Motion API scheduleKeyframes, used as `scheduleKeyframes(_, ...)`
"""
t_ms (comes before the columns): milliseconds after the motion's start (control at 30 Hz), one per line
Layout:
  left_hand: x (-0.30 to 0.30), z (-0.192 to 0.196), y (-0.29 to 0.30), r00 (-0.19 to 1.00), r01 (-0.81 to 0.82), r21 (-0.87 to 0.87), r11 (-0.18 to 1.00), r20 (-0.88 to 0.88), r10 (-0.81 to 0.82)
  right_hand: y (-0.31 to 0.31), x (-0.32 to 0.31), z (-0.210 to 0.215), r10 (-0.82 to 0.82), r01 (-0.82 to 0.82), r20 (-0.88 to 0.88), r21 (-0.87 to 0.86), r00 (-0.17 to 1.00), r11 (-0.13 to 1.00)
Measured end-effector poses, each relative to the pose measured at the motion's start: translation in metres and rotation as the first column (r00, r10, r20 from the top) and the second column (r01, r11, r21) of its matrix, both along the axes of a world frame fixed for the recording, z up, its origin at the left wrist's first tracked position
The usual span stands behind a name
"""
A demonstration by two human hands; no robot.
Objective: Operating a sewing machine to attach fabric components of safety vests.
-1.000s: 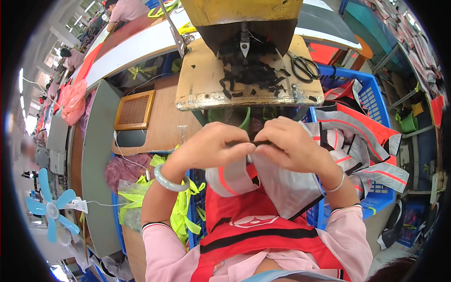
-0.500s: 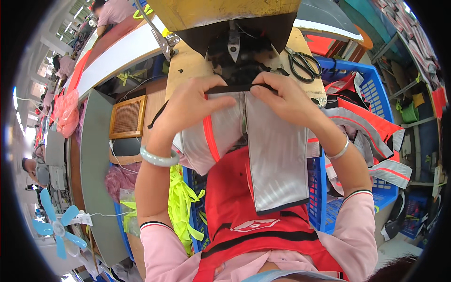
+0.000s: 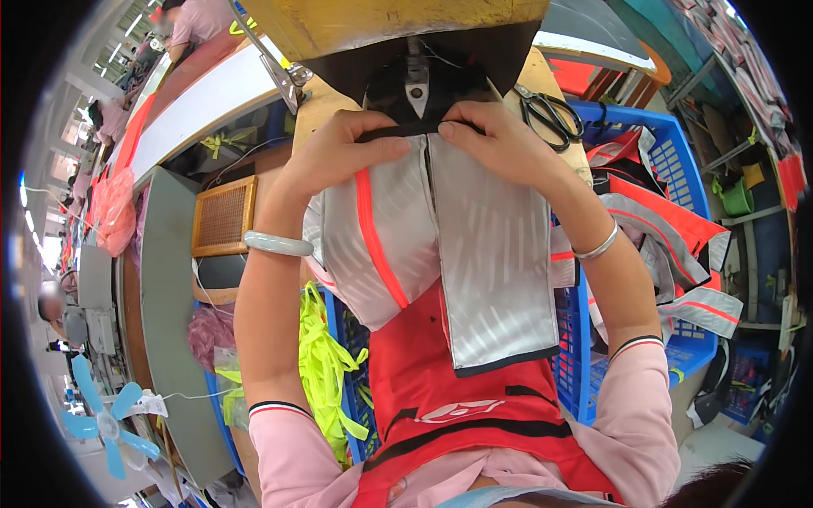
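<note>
A silvery-grey reflective garment piece (image 3: 495, 254) hangs from both hands over my lap. Its left part carries an orange-red stripe (image 3: 373, 237), and black binding (image 3: 419, 129) runs along the top edge. My left hand (image 3: 343, 152) pinches that bound edge between thumb and fingers. On the other side of the middle seam, my right hand (image 3: 504, 140) grips the same edge, thumb toward me. Just beyond the fingers is the sewing machine (image 3: 417, 93), with a worn yellow cover (image 3: 423, 25) on top. Where the edge meets the machine cannot be made out.
Black scissors (image 3: 549, 118) lie on the wooden tabletop right of the machine. Blue crates (image 3: 677, 169) hold grey and orange-red pieces at the right. Neon-yellow strips (image 3: 322, 364) hang at the left, near a blue fan (image 3: 107, 423). A red apron (image 3: 406, 356) covers my lap.
Both hands have shifted slightly up and left, drawing the bound edge straighter between them. The left part of the grey garment piece now hangs flatter and spreads wider.
</note>
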State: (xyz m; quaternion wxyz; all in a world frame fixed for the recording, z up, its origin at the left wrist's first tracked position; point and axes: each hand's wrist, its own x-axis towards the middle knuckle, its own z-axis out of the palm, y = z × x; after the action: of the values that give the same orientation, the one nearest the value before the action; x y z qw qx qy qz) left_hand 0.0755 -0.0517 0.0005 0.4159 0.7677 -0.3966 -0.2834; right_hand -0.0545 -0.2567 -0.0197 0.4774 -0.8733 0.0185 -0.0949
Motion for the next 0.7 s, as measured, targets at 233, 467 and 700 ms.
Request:
scheduleKeyframes(233,0.007,-0.001,0.001,0.996,-0.06,-0.002,0.998,-0.066,0.059,-0.003,0.01,-0.005,0.036,-0.039,0.106,0.022,0.994,0.999)
scheduleKeyframes(467,0.014,-0.003,-0.003,0.993,-0.099,-0.079,0.992,-0.072,0.093,-0.001,0.011,0.005,-0.032,0.026,0.065,0.083,0.997,0.996)
scheduleKeyframes(700,0.012,0.004,0.004,0.981,-0.168,-0.103,0.981,-0.12,0.155,0.005,-0.001,0.011,-0.101,0.092,0.102,0.093,0.99,0.991)
